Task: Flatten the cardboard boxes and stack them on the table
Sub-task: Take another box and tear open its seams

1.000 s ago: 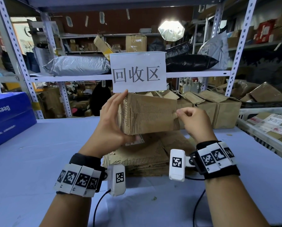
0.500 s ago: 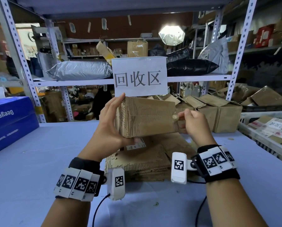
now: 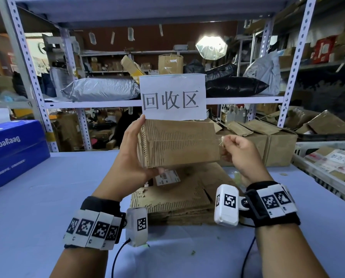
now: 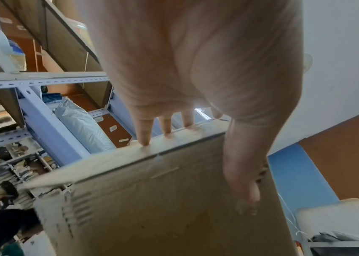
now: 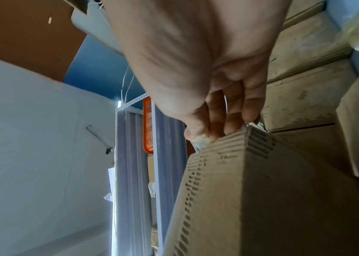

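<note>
The brown corrugated cardboard box [image 3: 177,143] is rectangular, with its outer paper layer stripped in patches so the ribbed fluting shows. It is held in the air above the bench [image 3: 47,197], its long axis running left to right, one broad face toward the person.

The left hand [image 3: 131,155] supports the box at its left end: the fingers [image 4: 144,133] lie straight along the far top edge and the thumb lies under the near lower corner; the grip is grasping the box between them.

The right hand [image 3: 239,151] is at the box's right end. Its fingers are curled, and the thumb and fingertips [image 5: 215,128] pinch a thin strip of clear tape [image 5: 201,141] at the upper right corner of the box.

Below the box, a stack of flattened brown cardboard sheets [image 3: 177,199] lies on the pale blue bench. Further brown cardboard cartons [image 3: 276,145] stand on the far right
</note>
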A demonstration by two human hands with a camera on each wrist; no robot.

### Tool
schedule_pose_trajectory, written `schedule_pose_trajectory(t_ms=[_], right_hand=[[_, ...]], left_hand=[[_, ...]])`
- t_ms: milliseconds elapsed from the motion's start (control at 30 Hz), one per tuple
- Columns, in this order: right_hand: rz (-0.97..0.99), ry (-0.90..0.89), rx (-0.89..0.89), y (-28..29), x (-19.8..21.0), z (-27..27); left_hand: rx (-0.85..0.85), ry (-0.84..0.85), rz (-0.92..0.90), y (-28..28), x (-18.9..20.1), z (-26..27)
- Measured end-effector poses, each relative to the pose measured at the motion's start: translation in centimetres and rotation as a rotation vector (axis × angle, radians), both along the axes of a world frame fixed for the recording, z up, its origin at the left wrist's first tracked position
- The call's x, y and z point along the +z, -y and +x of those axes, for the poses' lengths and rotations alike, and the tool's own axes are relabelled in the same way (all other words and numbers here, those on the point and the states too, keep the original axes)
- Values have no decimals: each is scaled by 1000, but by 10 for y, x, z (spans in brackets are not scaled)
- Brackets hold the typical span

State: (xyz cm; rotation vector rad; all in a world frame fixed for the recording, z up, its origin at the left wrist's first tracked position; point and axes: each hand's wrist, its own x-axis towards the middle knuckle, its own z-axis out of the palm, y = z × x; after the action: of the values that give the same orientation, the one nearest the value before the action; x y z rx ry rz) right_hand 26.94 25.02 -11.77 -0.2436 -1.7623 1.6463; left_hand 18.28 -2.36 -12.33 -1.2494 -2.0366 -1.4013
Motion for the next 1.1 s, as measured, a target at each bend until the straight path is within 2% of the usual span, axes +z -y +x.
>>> schedule_pose_trajectory(t_ms=[100, 200, 333, 400, 467, 533, 633, 767, 867, 1100], right_hand=[[-202, -13, 135, 2, 4, 5], [-322, -70, 333, 7, 9, 10], [-343, -85, 351, 19, 10, 10], [-361, -85, 364, 24, 9, 8], [-364, -82, 374, 29, 9, 8], [-357, -91, 389, 33, 8, 7], [-326, -77, 442, 35, 8, 6], [-254, -56, 527, 29, 7, 8], [-163, -60, 497, 27, 2, 9], [-175, -79, 334, 25, -1, 5]], left_hand=[[43, 40, -3, 2, -1, -1], [129, -30, 8, -2, -2, 0], [275, -65, -105, -10, 0, 1], [426, -178, -207, -13, 4, 4], [495, -313, -282, -18, 8, 8], [459, -382, -349, -25, 13, 13], [357, -401, -436, -37, 19, 15], [285, -379, -440, -41, 21, 15], [273, -376, -416, -41, 20, 12], [250, -324, -372, -43, 20, 6]])
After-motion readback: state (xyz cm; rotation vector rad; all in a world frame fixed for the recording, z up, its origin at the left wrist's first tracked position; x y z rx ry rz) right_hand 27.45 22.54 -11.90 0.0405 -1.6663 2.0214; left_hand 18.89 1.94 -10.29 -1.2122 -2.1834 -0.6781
